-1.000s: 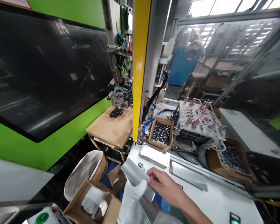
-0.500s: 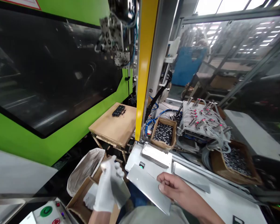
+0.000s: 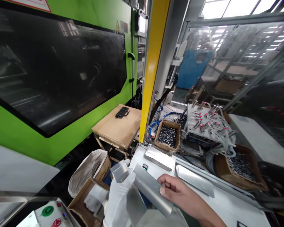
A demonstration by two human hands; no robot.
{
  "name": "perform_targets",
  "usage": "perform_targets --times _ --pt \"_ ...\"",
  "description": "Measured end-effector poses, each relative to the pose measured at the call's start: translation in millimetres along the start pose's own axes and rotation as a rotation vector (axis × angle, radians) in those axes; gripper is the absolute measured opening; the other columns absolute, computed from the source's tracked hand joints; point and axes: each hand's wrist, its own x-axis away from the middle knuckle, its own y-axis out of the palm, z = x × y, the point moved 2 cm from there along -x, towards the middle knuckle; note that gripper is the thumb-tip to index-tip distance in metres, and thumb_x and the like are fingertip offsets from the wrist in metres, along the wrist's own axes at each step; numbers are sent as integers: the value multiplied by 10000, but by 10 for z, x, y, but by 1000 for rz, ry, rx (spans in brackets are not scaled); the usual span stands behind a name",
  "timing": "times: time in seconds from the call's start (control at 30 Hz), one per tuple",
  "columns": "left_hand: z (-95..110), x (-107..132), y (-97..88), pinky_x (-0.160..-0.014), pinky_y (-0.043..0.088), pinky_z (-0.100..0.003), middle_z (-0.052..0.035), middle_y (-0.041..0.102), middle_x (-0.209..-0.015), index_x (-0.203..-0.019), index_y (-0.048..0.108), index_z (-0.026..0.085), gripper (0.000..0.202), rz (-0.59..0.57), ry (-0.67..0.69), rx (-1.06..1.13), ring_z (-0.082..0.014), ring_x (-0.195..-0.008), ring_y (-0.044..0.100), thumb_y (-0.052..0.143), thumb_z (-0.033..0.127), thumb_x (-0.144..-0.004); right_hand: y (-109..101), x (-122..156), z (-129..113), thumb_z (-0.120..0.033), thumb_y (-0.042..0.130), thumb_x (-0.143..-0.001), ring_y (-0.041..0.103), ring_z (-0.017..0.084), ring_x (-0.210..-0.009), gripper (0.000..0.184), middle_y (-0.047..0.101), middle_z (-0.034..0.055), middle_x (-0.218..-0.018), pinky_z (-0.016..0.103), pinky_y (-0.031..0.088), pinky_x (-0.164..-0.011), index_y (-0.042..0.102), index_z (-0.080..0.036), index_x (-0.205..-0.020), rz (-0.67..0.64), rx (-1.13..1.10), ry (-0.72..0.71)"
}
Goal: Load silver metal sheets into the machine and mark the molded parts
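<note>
Your left hand (image 3: 119,198), gloved white, is back up against the sheet (image 3: 151,192); half a second ago it hung apart over the carton (image 3: 85,205), now its fingers are curled shut on a second grey piece (image 3: 120,171) held right beside the sheet's near end; your bare right hand (image 3: 180,197) pinches the sheet's far edge, thumb on top, fingers closed on it; so both hands are joined on the metal again, low in front of you, over the white bench (image 3: 227,208); beyond, the lined bin (image 3: 90,170), the box of small parts (image 3: 167,136); on the brown table (image 3: 118,129) the black part (image 3: 122,112) lies alone, the machine head gone from over it.
</note>
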Motion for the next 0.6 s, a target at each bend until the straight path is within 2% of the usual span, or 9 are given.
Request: perform_targets --times 0.1,0.2,0.3,0.43,0.53,0.6 --pt "-78 -17 2 -896 559 -380 -88 765 -836 -1022 736 154 621 -14 37 -3 -286 -960 717 899 414 -482 24 -2 -5 -578 578 -952 343 120 -722 391 406 -40 -794 262 270 -654 592 -190 -1001 -16 -33 -19" --pt "-79 36 58 -853 555 -370 -94 754 -886 -1028 718 152 599 2 37 38 -246 -874 711 871 406 -508 37 -8 -16 -576 592 -946 319 113 -690 397 392 -50 -755 266 240 -632 594 -183 -1002 -24 -76 -18" --pt "-11 107 126 -780 556 -335 -81 748 -897 -1063 693 151 614 25 7 89 -188 -767 689 853 349 -504 40 -19 -19 -576 606 -938 288 106 -654 404 362 -64 -702 269 204 -604 597 -176 -992 -31 -101 -4" --pt "86 158 172 -713 539 -274 -33 722 -745 -1029 701 145 584 24 -22 109 -144 -703 654 853 276 -481 37 -25 -36 -567 614 -936 276 103 -649 391 352 -69 -691 269 191 -594 585 -178 -962 -30 -99 0" --pt "161 222 185 -658 531 -271 2 701 -695 -1067 690 149 628 3 -37 119 -125 -630 621 886 288 -487 39 -20 -64 -565 609 -939 263 105 -649 381 330 -73 -689 266 193 -589 569 -186 -945 -14 -72 13" --pt "222 296 196 -679 548 -294 9 706 -732 -1133 675 165 685 -10 -78 116 -136 -648 640 901 329 -507 49 -13 -82 -555 594 -949 264 107 -651 361 315 -73 -696 263 205 -589 560 -195 -939 6 -36 32"
